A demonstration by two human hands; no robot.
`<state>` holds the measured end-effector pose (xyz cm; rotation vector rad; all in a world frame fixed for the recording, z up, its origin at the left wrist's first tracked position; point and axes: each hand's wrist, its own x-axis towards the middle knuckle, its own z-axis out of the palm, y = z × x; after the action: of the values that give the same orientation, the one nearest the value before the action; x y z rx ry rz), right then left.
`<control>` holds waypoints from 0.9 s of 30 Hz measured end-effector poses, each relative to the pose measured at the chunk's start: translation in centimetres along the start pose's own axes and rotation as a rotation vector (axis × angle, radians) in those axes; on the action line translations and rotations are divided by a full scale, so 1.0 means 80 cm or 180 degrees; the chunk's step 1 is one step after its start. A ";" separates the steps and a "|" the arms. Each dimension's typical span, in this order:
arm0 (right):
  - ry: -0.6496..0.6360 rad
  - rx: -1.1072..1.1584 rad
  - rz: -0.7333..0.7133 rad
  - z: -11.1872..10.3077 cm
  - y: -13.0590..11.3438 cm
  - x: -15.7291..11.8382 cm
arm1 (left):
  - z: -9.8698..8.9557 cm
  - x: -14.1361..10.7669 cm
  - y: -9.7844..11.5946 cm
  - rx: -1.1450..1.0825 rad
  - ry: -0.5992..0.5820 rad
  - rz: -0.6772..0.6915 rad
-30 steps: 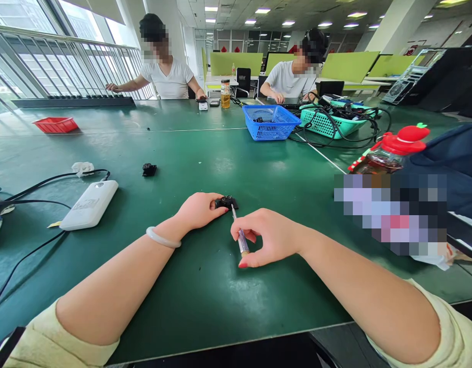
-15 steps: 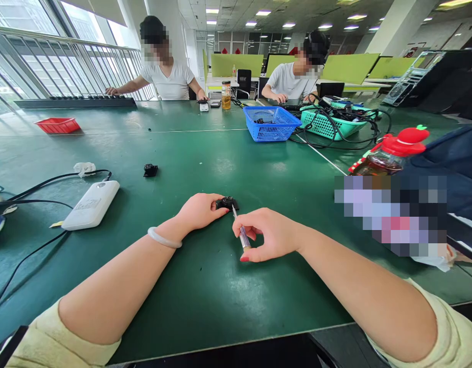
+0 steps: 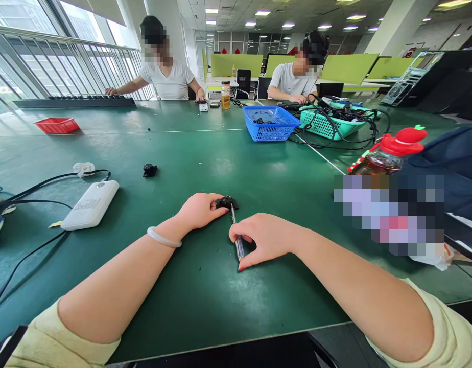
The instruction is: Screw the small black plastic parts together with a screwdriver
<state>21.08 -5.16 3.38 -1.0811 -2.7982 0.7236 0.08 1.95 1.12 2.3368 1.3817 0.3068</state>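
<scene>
On the green table, my left hand (image 3: 201, 210) grips a small black plastic part (image 3: 229, 203) between thumb and fingers. A thin screwdriver (image 3: 239, 245) with a clear handle is in my right hand (image 3: 261, 237), pinched between fingers and thumb. Its metal tip meets the near side of the black part, and the handle slants back toward me. Fingers hide the left end of the part. Farther left lies another small black part (image 3: 149, 170), which neither hand touches.
A white power bank (image 3: 91, 205) with black cables lies at left, beyond it a red tray (image 3: 56, 125). Blue (image 3: 272, 134) and green baskets (image 3: 331, 125) with cables stand ahead. A red-lidded bottle (image 3: 389, 153) is at right. Two people sit across the table.
My right hand has shifted slightly toward me and left, and the screwdriver stands at a straighter angle to the part. My left hand keeps its place.
</scene>
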 end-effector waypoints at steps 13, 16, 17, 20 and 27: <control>0.0046 -0.0062 0.0127 -0.009 -0.002 -0.010 | -0.002 0.002 -0.006 0.0047 0.0144 -0.0163; 0.0133 0.0351 0.0042 -0.012 -0.002 -0.013 | -0.004 0.000 -0.003 0.0043 0.0131 -0.0186; 0.0220 0.0499 -0.0006 -0.014 0.000 -0.015 | -0.004 -0.001 -0.002 0.0039 0.0122 -0.0176; 0.0781 0.0893 -0.0203 -0.017 0.010 -0.019 | -0.003 -0.002 -0.002 0.0052 0.0093 -0.0141; 0.2498 0.1913 -0.0112 -0.011 0.043 -0.015 | -0.005 -0.004 -0.002 0.0034 0.0056 -0.0045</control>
<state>24.30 -3.34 2.73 -0.9143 -1.7775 0.8216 -0.32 1.82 1.41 2.3372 1.4107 0.3173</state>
